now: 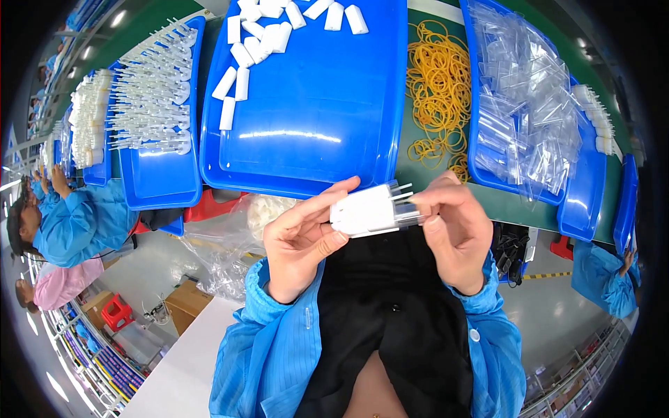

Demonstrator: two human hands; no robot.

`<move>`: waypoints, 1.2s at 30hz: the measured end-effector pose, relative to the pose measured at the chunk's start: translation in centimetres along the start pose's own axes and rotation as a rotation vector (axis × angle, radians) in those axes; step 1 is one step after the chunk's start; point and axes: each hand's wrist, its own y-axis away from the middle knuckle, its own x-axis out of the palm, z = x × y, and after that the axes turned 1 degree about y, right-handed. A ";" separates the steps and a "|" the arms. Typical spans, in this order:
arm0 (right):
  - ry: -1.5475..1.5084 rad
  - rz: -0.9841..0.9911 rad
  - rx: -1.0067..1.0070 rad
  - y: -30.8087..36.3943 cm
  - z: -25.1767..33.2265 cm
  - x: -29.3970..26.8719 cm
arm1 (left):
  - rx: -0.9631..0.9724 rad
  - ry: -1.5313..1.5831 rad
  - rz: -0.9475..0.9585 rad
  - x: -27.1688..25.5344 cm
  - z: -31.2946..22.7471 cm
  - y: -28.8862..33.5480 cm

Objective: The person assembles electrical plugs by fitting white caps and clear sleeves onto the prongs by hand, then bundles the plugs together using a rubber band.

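Block (364,211) w/ clear plastic (405,217), R end partly hid by R hand (456,226).

There are two hands (294,240), one held piece (366,211) — over a dozen white blocks (242,83).

The person wears a blue, finely striped jacket (279,355) hanging open — cuffs (483,295) gathered, a pale round button (474,335) on the right edge, a light-stitched buttonhole (308,318) on the left — over a black, V-necked top (369,289) with a shiny dark fastener (395,307).
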 end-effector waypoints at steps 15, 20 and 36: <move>-0.259 0.078 0.175 0.7 -1.1 -1.0 | -0.085 0.034 0.145 -0.6 0.4 0.1; -0.253 0.044 0.126 0.9 -1.4 -0.1 | -0.071 0.047 0.166 -0.2 0.7 0.0; 0.061 0.053 -0.015 0.4 -0.5 -3.4 | -0.144 0.087 0.115 -0.4 1.5 -0.2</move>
